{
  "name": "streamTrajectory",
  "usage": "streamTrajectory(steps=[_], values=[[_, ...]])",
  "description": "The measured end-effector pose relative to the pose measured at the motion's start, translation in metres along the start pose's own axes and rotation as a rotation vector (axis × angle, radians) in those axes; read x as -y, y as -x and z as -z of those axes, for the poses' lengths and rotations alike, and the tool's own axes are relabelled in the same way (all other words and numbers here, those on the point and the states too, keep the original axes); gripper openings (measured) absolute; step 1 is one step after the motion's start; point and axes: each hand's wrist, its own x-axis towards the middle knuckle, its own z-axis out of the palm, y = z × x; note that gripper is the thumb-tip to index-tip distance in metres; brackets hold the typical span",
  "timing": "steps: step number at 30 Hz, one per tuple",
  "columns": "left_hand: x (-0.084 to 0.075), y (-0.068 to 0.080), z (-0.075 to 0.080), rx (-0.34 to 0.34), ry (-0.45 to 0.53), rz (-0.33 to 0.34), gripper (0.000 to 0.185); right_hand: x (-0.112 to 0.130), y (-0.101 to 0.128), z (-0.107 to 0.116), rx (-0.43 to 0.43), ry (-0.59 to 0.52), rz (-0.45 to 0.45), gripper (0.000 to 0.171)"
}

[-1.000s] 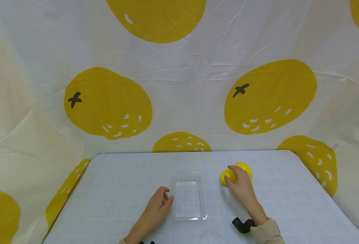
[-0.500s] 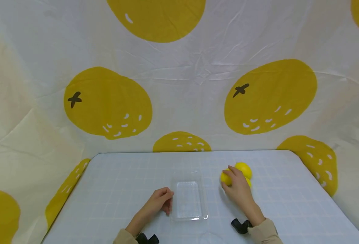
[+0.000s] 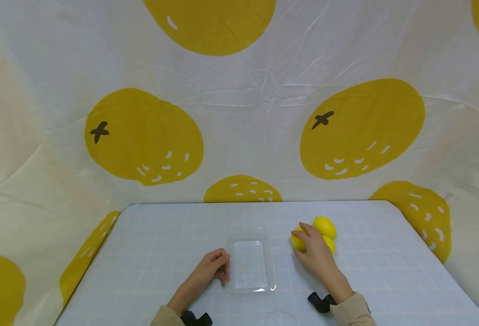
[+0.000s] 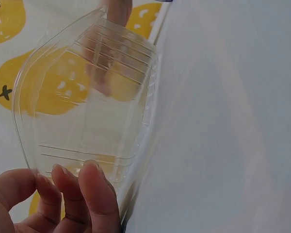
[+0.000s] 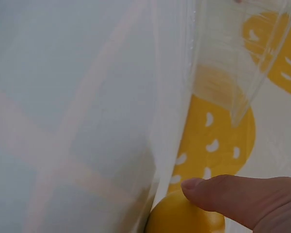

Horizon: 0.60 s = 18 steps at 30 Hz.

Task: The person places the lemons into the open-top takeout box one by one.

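Observation:
A clear plastic container (image 3: pixel 250 265) stands in the middle of the table, its long side running away from me. At its left rim, my left hand (image 3: pixel 211 269) pinches the edge between thumb and fingers; in the left wrist view the fingertips (image 4: pixel 92 172) lie against the container wall (image 4: pixel 87 131). To the right, my right hand (image 3: pixel 317 256) curls round a yellow lemon (image 3: pixel 297 241), and the right wrist view shows the thumb (image 5: pixel 218 189) pressed on that lemon (image 5: pixel 179 216). Two more lemons sit close by: one behind the hand (image 3: pixel 324 227), another partly hidden by it (image 3: pixel 329 243).
A pale checked cloth covers the table (image 3: pixel 154 253). Faint clear curved edges (image 3: pixel 280 312) show near the front. Behind the table hangs a white curtain (image 3: pixel 247 136) with large yellow fruit prints. Black wrist mounts (image 3: pixel 320 302) sit at both wrists.
My right hand has shifted slightly left and closed round the left lemon, bringing the lemon behind it into view. My left hand's fingers have drawn together on the container's rim.

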Motion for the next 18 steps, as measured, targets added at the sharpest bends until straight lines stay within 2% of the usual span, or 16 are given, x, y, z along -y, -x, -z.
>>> streamTrajectory(steps=[11,18], values=[[-0.0019,0.0006,-0.0003,0.033,-0.029,-0.002,0.045,-0.0015,0.0004,-0.0022,0.016,0.066,0.037,0.047],[-0.002,0.0009,-0.0013,0.034,-0.039,0.009,0.044,0.0009,0.0011,-0.0023,0.086,0.065,0.022,0.051]])
